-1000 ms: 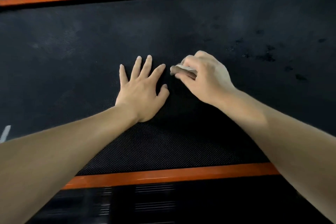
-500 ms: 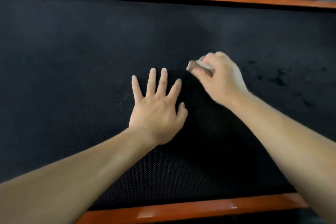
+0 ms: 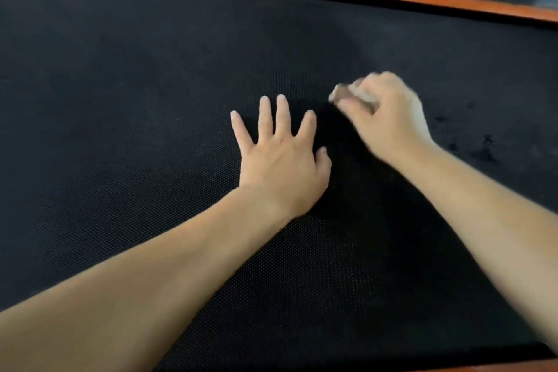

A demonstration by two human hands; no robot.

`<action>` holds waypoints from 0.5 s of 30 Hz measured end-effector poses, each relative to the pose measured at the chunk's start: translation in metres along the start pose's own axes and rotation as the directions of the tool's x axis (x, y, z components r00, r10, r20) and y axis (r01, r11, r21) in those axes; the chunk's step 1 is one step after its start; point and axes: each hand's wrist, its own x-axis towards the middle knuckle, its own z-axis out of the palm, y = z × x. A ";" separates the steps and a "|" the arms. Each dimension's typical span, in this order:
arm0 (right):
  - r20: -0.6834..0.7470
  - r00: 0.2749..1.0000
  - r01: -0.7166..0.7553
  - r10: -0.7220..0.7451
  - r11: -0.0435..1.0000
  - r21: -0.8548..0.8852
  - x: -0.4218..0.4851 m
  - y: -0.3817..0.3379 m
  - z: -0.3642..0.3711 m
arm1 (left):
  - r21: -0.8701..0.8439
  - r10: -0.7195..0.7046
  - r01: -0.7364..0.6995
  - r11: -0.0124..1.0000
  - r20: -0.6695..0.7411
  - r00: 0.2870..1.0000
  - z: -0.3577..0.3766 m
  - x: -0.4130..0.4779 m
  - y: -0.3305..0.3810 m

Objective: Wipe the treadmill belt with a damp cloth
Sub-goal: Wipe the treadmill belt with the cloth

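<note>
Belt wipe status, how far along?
Done: the belt looks mark-free on its left stretch. In hand: right hand grips the cloth on the belt mid-width; left hand lies flat beside it. Left: dark spots to the right of the right hand.

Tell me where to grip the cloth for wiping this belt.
Grip the cloth by its bunched upper side, coming from above, as the right hand does: it lies on the flat treadmill belt, so curled fingers on top leave its underside free to wipe.
</note>
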 end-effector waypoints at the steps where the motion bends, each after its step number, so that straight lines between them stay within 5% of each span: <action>1: 0.045 0.996 0.079 -0.081 0.996 0.041 -0.013 0.001 -0.001 | 0.006 -0.023 0.023 1.000 0.003 1.000 0.003 0.007 0.004; 4: 0.065 0.977 0.204 -0.203 0.979 -0.014 0.011 0.018 -0.005 | 0.067 -0.029 0.031 0.997 -0.028 0.999 0.014 0.010 0.009; 10: -0.083 0.997 -0.009 0.003 0.997 -0.074 0.101 0.036 0.003 | 0.110 -0.009 0.017 0.994 -0.074 0.997 0.021 0.009 0.006; 15: 0.084 0.961 0.261 -0.264 0.964 0.046 0.026 0.016 0.007 | 0.116 -0.016 0.025 0.993 -0.083 0.996 0.021 0.009 0.007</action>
